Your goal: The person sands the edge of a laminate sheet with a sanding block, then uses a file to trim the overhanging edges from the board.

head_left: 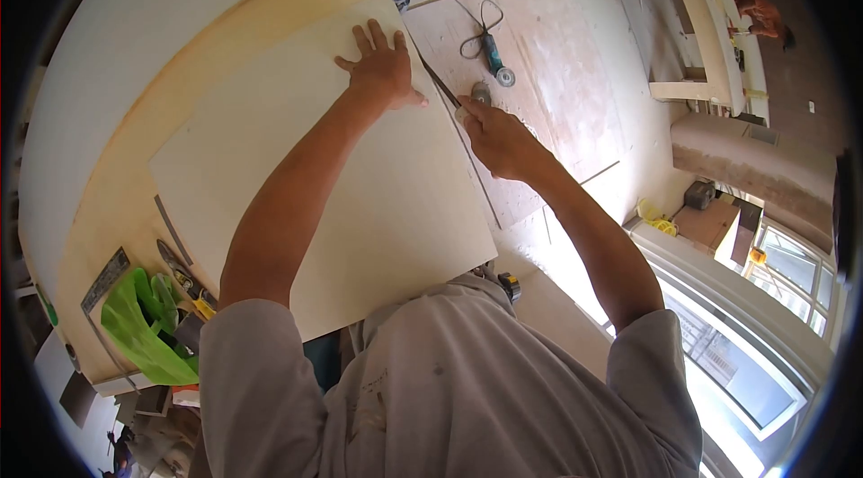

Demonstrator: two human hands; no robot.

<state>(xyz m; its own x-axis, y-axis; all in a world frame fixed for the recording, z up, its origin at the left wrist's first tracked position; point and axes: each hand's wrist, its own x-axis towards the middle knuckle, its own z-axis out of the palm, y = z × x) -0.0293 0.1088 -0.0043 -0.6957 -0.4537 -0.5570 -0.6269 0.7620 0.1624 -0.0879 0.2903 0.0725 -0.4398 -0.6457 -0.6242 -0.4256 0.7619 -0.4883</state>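
Observation:
A large pale board (pixel 297 181) lies on a wooden work surface (pixel 108 181) in front of my body. My left hand (pixel 382 71) rests flat on the board near its far right corner, fingers spread. At the board's right edge, my right hand (pixel 499 138) is closed around the handle of a long, thin dark tool (pixel 439 82). The tool's narrow part lies along that edge, pointing away from me. What kind of tool it is, I cannot tell for sure.
A corded angle grinder (pixel 494 60) lies on the floor beyond the right edge. Left are a green bag (pixel 139 325), a metal square (pixel 106 280) and hand tools (pixel 184 271). Another person (pixel 760 15) is at the upper right. A tape measure (pixel 510 287) is at my waist.

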